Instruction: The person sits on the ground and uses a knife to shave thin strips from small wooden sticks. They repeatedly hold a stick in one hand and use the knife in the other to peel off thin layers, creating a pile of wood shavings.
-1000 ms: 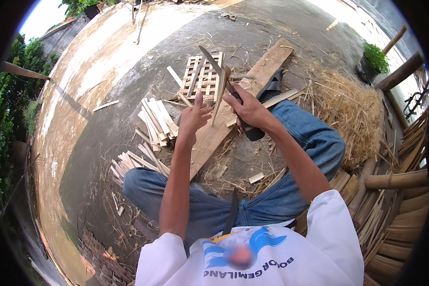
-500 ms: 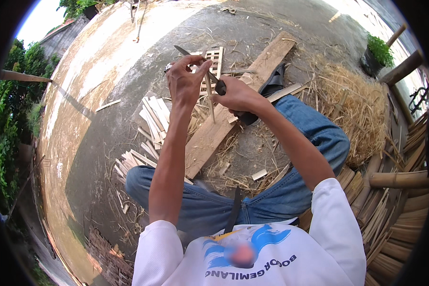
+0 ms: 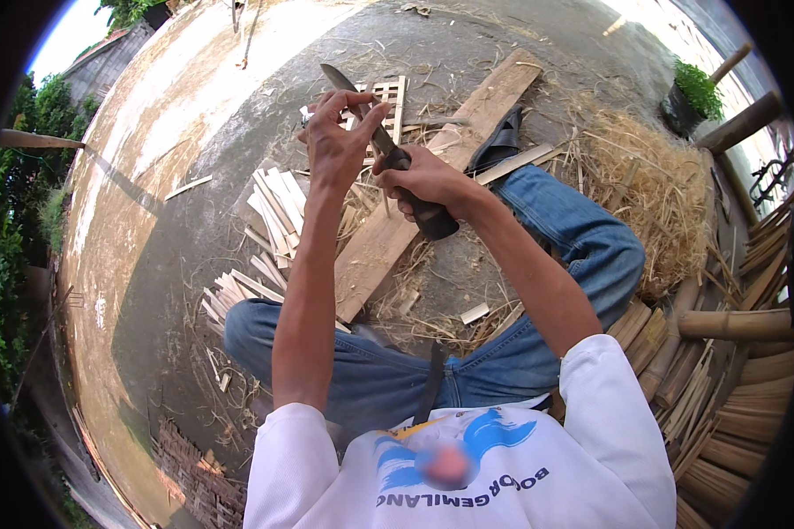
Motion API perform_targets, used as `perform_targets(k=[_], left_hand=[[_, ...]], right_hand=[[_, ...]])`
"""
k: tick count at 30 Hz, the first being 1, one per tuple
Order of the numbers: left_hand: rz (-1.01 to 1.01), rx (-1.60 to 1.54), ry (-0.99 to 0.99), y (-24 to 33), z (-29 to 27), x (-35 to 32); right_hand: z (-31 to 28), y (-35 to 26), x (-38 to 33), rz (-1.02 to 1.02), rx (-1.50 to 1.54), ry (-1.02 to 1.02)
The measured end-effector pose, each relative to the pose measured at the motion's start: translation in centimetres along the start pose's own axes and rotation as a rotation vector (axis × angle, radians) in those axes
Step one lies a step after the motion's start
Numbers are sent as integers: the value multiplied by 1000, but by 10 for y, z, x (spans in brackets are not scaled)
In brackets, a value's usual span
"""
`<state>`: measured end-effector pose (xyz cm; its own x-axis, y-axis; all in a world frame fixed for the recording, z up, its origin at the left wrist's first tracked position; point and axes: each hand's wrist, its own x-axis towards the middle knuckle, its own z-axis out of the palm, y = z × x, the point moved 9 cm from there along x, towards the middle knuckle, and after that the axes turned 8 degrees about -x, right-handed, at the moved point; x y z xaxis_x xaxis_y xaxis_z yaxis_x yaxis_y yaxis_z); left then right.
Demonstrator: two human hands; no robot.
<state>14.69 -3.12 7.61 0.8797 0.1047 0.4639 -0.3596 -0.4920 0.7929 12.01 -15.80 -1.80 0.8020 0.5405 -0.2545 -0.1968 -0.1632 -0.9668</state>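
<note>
My right hand [image 3: 423,182] is wrapped round the dark handle of a knife [image 3: 341,80], whose long blade points up and to the left. The blade runs behind the fingers of my left hand [image 3: 335,141], which are pinched at the top of a thin bamboo strip [image 3: 386,205]. Most of that strip is hidden by the knife and my right hand; its lower end shows above a wooden plank [image 3: 375,264]. Beyond my left hand lies a lattice of crossed bamboo slats [image 3: 397,104] on the ground.
Pale split bamboo strips [image 3: 278,207] lie in bundles left of the plank. A heap of fine shavings [image 3: 653,194] is at the right, past my bent knee [image 3: 604,251]. Bamboo poles [image 3: 737,324] line the right side. A dark sheath-like piece [image 3: 500,141] rests beside the plank.
My right hand has tilted the knife, so its handle now points down and to the right, nearer me. The blade has risen slightly. My left hand has stayed almost in place.
</note>
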Motion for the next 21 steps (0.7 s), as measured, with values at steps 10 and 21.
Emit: perform_targets(k=[10, 21], left_hand=[[-71, -166, 19, -18, -18, -10], [-119, -377, 49, -28, -17, -15]], right_hand=[[15, 19, -2, 35, -185, 7], [20, 90, 22, -35, -495, 155]])
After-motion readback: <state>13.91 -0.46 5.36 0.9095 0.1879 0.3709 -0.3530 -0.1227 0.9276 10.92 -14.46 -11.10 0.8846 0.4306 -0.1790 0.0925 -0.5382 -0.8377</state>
